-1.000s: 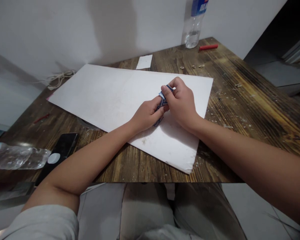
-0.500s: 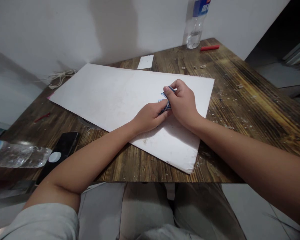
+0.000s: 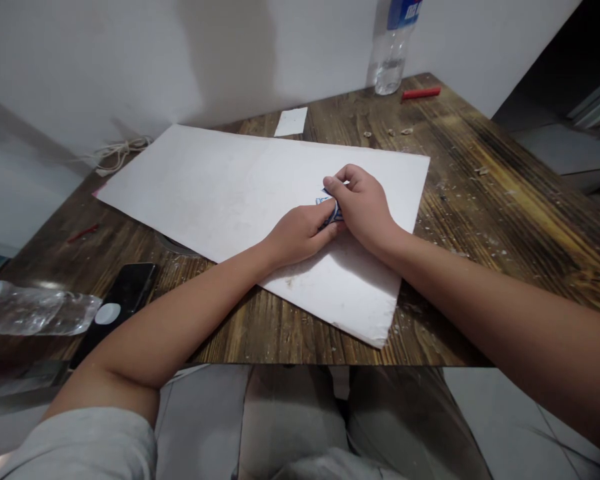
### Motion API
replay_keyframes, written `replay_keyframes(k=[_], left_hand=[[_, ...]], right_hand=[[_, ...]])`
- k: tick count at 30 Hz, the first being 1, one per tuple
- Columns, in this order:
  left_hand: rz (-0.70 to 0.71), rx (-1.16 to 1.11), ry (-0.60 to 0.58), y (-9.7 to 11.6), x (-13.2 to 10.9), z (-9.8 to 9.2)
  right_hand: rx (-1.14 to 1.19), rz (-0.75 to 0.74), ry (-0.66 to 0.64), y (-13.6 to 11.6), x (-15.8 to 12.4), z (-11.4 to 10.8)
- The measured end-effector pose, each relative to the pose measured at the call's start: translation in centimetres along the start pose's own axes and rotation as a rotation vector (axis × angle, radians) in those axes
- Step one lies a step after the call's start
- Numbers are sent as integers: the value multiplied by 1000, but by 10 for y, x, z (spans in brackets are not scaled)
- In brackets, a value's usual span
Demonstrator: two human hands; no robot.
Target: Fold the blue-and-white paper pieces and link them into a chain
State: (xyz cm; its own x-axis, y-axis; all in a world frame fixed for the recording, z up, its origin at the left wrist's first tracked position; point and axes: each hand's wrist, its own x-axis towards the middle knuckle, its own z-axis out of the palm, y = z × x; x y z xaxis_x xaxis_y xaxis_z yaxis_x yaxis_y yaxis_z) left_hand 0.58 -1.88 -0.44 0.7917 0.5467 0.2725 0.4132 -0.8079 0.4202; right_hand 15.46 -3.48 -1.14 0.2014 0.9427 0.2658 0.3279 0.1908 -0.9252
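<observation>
Both hands meet over a large white board [image 3: 205, 187] lying on the wooden table [image 3: 240, 327]. Between their fingers is a small folded piece of blue-and-white printed paper [image 3: 330, 205], mostly hidden. My left hand [image 3: 300, 233] pinches its lower edge, and my right hand [image 3: 363, 207] grips it from above with thumb and fingers. Both hands rest close together, just right of the board's middle.
Sawdust and wood chips are scattered over the table's right side. A water bottle [image 3: 391, 57] stands at the back, near a red stick [image 3: 420, 93] and a white paper square [image 3: 291, 122]. A bottle [image 3: 35, 312] and a black phone [image 3: 123, 300] lie at the left.
The folded paper has shrunk into a tighter bundle, and less of it shows between my fingers. My right hand has moved slightly down toward my left hand.
</observation>
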Motion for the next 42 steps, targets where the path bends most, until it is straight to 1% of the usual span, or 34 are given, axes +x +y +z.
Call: replay_keyframes(k=[15,25,36,42], left_hand=[[14,24,3,0,0,0],[17,20,1,0,0,0],[29,7,9,-1,1,1],[30,8,1,0,1,0]], right_hand=[[21,2,10,-2,0,-1],[10,-23,-9,3,2,-1],[-21,-41,36,1,2,-2],[-23,-24,44,2,2,-1]])
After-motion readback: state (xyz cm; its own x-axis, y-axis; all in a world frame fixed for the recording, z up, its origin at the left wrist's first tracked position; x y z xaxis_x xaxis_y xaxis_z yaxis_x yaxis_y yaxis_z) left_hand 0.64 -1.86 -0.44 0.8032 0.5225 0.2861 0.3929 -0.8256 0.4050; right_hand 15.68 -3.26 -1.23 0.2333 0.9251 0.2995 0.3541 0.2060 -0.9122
